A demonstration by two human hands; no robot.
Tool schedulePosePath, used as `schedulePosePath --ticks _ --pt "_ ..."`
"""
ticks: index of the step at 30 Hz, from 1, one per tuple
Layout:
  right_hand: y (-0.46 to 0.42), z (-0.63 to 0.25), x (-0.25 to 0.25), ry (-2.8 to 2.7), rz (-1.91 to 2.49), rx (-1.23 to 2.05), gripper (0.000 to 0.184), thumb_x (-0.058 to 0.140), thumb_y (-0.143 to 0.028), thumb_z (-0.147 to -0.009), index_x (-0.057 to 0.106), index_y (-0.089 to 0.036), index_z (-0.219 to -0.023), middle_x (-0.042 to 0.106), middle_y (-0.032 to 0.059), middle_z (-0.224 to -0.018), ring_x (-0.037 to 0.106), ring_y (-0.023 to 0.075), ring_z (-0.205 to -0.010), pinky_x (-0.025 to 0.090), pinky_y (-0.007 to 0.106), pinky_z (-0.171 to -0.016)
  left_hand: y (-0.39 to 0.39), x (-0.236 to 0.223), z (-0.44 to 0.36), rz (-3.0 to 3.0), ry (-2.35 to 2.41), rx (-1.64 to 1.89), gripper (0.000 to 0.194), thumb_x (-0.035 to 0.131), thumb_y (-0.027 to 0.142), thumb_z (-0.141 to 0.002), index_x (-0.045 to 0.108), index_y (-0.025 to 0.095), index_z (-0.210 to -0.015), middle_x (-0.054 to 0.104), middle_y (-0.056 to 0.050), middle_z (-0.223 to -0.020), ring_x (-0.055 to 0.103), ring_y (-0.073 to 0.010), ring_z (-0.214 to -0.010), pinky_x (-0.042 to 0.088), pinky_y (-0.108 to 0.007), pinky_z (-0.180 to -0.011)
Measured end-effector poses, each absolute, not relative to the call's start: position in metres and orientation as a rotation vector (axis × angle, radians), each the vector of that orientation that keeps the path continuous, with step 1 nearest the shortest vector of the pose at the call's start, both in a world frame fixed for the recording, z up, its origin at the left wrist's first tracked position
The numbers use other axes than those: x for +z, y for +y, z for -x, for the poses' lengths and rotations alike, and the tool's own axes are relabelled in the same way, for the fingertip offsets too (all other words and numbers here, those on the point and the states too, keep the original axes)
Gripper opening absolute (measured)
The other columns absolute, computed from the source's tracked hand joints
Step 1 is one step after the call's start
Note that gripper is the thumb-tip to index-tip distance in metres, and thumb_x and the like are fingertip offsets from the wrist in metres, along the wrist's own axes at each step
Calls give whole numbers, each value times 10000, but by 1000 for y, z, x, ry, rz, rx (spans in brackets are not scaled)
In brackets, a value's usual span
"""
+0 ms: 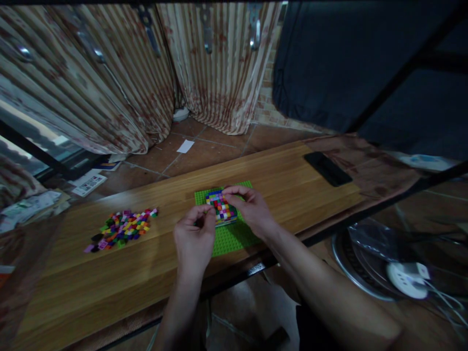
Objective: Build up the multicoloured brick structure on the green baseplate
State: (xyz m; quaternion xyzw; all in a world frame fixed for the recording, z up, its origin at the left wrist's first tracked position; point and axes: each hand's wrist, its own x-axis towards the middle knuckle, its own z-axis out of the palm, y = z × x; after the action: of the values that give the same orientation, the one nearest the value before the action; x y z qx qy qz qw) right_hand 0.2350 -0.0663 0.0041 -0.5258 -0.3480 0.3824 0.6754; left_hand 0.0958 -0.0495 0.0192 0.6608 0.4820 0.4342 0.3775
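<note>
On the wooden table a green studded baseplate (234,239) carries a block of small multicoloured toy bricks (224,210). My left hand (195,234) is at the block's left side, thumb and forefinger pinched together; what sits between them, if anything, is too small to make out. From the right, my right hand (252,207) reaches over the block's far right part. Its fingers are curled with the tips close together near the bricks, and whether they hold a piece is hidden. A pile of loose toy bricks (126,229) lies to the left of the baseplate.
A dark phone (328,168) lies near the right end of the table (175,195). Beyond the table are curtains (219,73) and a paper (185,146) on the tiled floor. At lower right stands a white power strip (405,280) with cables.
</note>
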Motion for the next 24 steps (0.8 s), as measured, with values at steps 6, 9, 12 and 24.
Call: schedulePosePath --ticks 6,9,12,24 --pt "-65 -237 3 -759 1226 849 79 682 -280 -702 715 -225 -748 700 -16 -768 620 150 -761 477 319 -798 -44 16 -97 -1504 1245 1105 179 690 328 -715 664 152 -736 633 10 -622 560 -109 -564 433 -214 -561" --pt "-66 -236 2 -753 1226 865 83 676 -280 -709 709 -222 -759 700 -14 -777 622 149 -762 485 315 -788 -40 10 -100 -1430 1249 1117 228 726 350 -673 630 154 -737 619 17 -624 551 -104 -562 429 -217 -558" --pt "-66 -235 2 -720 1204 878 128 685 -274 -698 703 -222 -814 702 -8 -823 628 149 -784 494 309 -782 -38 7 -104 -1338 1265 1087 303 767 369 -619 613 156 -768 582 39 -596 517 -91 -530 399 -208 -519" --pt "-67 -232 1 -772 1204 865 211 670 -266 -730 682 -224 -937 695 3 -942 628 160 -881 486 328 -848 -38 17 -111 -1172 1324 1013 380 811 376 -523 612 148 -753 511 76 -548 412 -53 -439 310 -195 -434"
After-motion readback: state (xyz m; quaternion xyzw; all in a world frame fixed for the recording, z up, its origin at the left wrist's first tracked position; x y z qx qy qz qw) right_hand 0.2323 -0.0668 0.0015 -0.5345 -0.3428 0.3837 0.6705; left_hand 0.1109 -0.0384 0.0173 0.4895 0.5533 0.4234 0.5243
